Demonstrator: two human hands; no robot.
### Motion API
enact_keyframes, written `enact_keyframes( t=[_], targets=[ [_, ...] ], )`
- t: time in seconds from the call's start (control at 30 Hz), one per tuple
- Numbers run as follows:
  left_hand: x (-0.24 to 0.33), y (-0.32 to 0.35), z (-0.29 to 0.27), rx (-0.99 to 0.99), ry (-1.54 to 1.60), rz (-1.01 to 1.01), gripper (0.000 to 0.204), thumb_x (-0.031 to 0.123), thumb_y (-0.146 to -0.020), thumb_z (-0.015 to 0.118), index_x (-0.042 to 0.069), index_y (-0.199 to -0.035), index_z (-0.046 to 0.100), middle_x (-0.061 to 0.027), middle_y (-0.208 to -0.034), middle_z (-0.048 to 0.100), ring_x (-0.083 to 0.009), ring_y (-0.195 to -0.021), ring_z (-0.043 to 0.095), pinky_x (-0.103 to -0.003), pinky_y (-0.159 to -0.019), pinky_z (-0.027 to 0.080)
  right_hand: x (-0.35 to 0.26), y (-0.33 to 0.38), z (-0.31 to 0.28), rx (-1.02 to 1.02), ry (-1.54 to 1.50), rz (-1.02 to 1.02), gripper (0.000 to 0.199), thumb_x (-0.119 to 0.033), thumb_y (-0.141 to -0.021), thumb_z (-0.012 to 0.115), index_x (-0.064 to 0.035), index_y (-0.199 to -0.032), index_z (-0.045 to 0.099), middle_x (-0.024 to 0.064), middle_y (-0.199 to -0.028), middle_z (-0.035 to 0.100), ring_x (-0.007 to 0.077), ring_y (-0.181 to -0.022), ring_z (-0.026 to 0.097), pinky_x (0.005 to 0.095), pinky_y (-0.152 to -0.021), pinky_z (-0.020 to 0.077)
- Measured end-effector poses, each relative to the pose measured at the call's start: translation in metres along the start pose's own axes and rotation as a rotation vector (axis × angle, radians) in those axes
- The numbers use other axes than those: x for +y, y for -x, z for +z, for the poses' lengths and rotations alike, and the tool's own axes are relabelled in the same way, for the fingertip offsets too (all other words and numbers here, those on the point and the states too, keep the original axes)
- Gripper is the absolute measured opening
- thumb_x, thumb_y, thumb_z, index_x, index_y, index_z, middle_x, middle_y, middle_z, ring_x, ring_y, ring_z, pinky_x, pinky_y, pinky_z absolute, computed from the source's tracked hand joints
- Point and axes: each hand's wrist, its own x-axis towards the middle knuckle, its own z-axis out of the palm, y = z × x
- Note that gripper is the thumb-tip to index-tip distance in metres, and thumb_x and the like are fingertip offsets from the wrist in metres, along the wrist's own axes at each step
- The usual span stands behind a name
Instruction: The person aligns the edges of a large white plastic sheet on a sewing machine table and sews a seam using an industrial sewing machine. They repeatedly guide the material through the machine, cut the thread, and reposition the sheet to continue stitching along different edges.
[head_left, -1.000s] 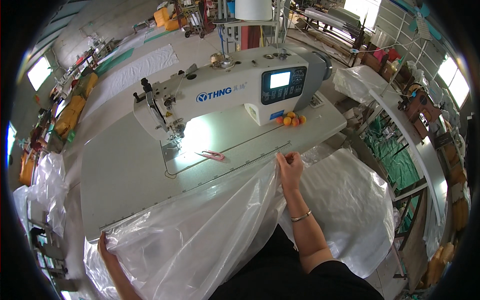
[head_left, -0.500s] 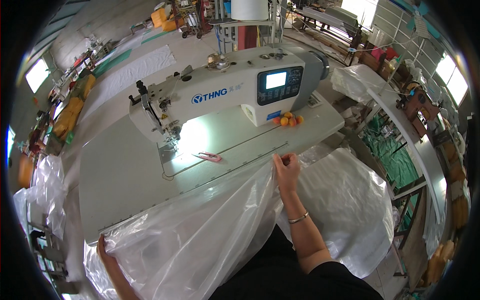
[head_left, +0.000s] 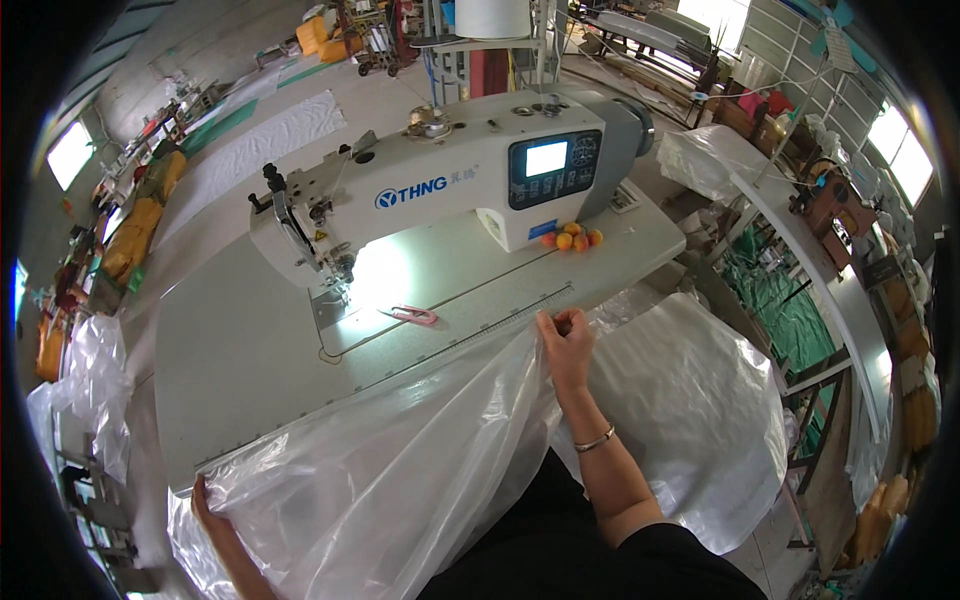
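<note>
Both hands well apart on translucent plastic sheeting, near a white sewing machine

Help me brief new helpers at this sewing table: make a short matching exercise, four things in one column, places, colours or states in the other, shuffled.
Column one
1. Snips
2. Fruit
3. Screen
4. Sheet

Column two
A. Lit up
B. Held by the left hand and the right hand
C. Beside the foot of the machine
D. Pink, lying on the table

Right pairs: 1-D, 2-C, 3-A, 4-B
</note>
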Motion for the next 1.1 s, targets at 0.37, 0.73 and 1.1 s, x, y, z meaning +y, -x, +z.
enact_keyframes(
  t=[0.37,0.73,1.1],
  targets=[
    [0.004,0.001,0.002,-0.027,0.058,-0.052,0.041,0.031,-0.087,0.055,0.001,-0.112,0.065,-0.0087,-0.112,0.063,-0.0175,-0.105,0.054,-0.032,-0.094,0.038,-0.004,0.000,0.002,0.013,-0.057,0.015,0.025,-0.014,-0.078,0.074,-0.0023,-0.077,0.051,0.0013,-0.069,0.052,0.0095,-0.060,0.047,0.0249,-0.057,0.0426],
    [0.014,0.004,0.012,-0.097,0.118,-0.091,0.041,0.032,-0.089,0.053,0.001,-0.113,0.064,-0.0106,-0.115,0.062,-0.0196,-0.110,0.054,-0.034,-0.098,0.038,-0.002,-0.009,0.002,0.086,-0.014,-0.021,0.024,-0.013,-0.077,0.072,-0.0018,-0.077,0.051,0.0030,-0.071,0.052,0.0116,-0.062,0.048,0.0269,-0.060,0.0436],
    [0.015,0.009,0.023,-0.081,0.048,-0.059,0.042,0.031,-0.089,0.050,0.001,-0.114,0.064,-0.0109,-0.115,0.063,-0.0197,-0.110,0.054,-0.034,-0.095,0.040,-0.005,-0.010,-0.005,0.124,0.071,-0.050,0.021,-0.015,-0.078,0.071,-0.0017,-0.080,0.054,0.0022,-0.071,0.055,0.0111,-0.064,0.051,0.0266,-0.059,0.0440]
  ],
)
